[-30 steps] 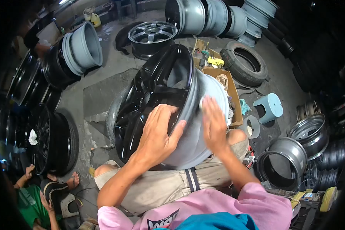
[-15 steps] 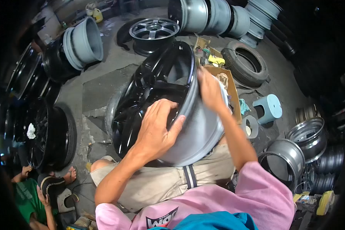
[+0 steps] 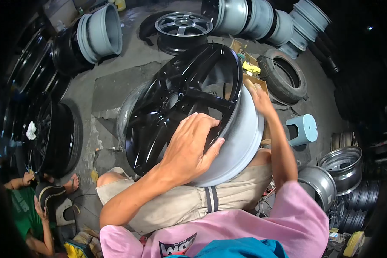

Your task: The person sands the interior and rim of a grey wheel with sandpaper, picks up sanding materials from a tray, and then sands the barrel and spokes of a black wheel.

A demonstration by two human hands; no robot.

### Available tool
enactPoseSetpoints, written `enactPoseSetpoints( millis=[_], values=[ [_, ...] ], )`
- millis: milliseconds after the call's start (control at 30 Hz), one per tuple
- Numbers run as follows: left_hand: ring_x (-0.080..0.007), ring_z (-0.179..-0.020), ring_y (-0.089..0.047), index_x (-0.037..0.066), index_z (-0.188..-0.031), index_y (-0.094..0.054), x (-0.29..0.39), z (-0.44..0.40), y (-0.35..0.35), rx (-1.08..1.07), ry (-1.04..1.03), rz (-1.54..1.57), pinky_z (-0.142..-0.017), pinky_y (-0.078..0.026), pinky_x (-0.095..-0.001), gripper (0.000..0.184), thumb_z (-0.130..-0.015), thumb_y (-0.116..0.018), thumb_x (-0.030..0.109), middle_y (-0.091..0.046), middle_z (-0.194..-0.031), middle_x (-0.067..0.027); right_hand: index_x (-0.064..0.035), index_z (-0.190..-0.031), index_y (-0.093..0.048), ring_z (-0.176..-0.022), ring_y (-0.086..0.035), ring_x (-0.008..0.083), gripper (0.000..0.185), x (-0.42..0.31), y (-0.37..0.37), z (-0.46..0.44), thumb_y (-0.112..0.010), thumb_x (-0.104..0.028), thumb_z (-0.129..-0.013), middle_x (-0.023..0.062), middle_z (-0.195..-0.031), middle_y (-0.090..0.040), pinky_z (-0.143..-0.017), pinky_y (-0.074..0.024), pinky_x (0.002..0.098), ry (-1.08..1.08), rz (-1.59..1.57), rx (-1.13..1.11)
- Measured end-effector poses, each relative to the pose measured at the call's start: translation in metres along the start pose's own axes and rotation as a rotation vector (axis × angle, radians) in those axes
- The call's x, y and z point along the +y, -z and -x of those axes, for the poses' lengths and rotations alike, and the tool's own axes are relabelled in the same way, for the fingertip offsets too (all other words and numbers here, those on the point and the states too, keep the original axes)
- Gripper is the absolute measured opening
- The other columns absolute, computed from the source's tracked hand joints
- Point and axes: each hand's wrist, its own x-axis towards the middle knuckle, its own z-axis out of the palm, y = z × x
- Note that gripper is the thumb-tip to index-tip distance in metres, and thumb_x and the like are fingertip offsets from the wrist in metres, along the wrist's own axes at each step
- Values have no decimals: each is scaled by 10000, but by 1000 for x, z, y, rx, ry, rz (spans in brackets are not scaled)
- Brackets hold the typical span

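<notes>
A large alloy wheel (image 3: 204, 101) with glossy black spokes and a pale grey barrel leans in front of me, above my lap. My left hand (image 3: 191, 148) clasps the near edge of its black face, with fingers over the rim and the thumb on the outer side. At the right side of the grey barrel is my right hand (image 3: 261, 99), its fingers bent against the barrel's edge. A small tan patch shows at those fingertips, too little to name. Beneath the wheel, a tire (image 3: 125, 116) lies partly hidden.
Behind the wheel stands another spoked wheel (image 3: 184, 26). Cardboard boxes (image 3: 262, 85), a tire (image 3: 283, 77) and a light-blue stool (image 3: 304, 129) are to the right. Grey barrels (image 3: 99, 36) stand at left. A person in a green shirt (image 3: 25, 208) sits at lower left beside black wheels.
The wheel's black face has turned more toward me. My right hand has moved from the upper rim down and right along the barrel, and my left hand appears further right. The view has shifted slightly.
</notes>
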Motion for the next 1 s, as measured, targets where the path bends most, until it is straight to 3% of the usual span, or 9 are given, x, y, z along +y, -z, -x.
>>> enactPoseSetpoints(
  millis=[67, 167, 300, 400, 533, 667, 867, 933, 1000],
  values=[
    [-385, -1075, -604, -41, -1187, -570, -2, -1, 3, -12, 12, -9, -966, -462, -438, 362, -905, -724, 126, -620, -1123, -197, 46, -1305, -627, -1221, -598, 436, 491, 61, -20, -77, -464, -352, -1069, 290, -1239, -665, -1048, -453, 446, 203, 146, -199],
    [-383, -1076, -604, -33, -1183, -577, -3, -4, 7, -22, 25, -35, -964, -461, -437, 356, -913, -719, 151, -623, -1126, -194, 46, -1304, -631, -1233, -596, 428, 496, 39, -29, -120, -464, -360, -1071, 288, -1260, -657, -1055, -450, 439, -93, 6, -497],
    [-375, -1070, -607, -24, -1181, -584, -4, -1, 14, 0, 75, -25, -952, -462, -434, 340, -932, -702, 175, -633, -1137, -191, 46, -1302, -637, -1248, -593, 418, 504, 17, -24, -114, -465, -370, -1074, 286, -1286, -647, -1063, -445, 431, -270, -119, -560],
    [-370, -1064, -611, -23, -1176, -583, -8, 0, 22, 21, 72, -5, -946, -466, -431, 328, -940, -697, 173, -635, -1138, -191, 46, -1300, -641, -1259, -590, 410, 510, 13, -2, -73, -466, -378, -1077, 284, -1307, -639, -1070, -441, 425, -214, -138, -427],
    [-371, -1073, -612, -27, -1178, -581, -12, 1, 27, 47, 89, 36, -953, -465, -427, 323, -950, -691, 174, -639, -1133, -193, 31, -1294, -663, -1287, -571, 402, 472, -26, 24, 51, -477, -349, -1086, 285, -1361, -606, -1111, -421, 416, 127, 2, 85],
    [-377, -1068, -618, -27, -1178, -581, -12, 4, 25, 78, 30, 15, -947, -467, -435, 315, -956, -682, 171, -647, -1121, -198, 12, -1297, -676, -1358, -499, 428, 365, -94, 14, 163, -526, -226, -1063, 279, -1480, -508, -1138, -393, 487, 92, 333, 282],
    [-412, -1064, -621, -31, -1179, -580, -8, 7, 20, 118, 13, -18, -927, -476, -448, 313, -959, -680, 169, -657, -1115, -216, 17, -1281, -686, -1450, -357, 492, 337, -159, -4, 275, -511, -149, -1045, 259, -1540, -451, -1195, -290, 529, 129, 513, 245],
    [-414, -1078, -621, -30, -1186, -581, -8, 7, 18, 127, 12, 1, -932, -478, -447, 316, -967, -673, 179, -658, -1122, -219, 58, -1295, -656, -1502, -296, 444, 352, -168, 2, 290, -491, -126, -1045, 249, -1553, -437, -1218, -243, 509, 87, 121, 48],
    [-416, -1092, -621, -30, -1193, -582, -7, 11, 19, 133, 26, 24, -938, -480, -447, 320, -975, -667, 189, -658, -1129, -222, 106, -1309, -612, -1470, -382, 384, 368, -162, 12, 281, -486, -122, -1049, 230, -1550, -449, -1195, -301, 469, -7, -65, 146]
  ],
)
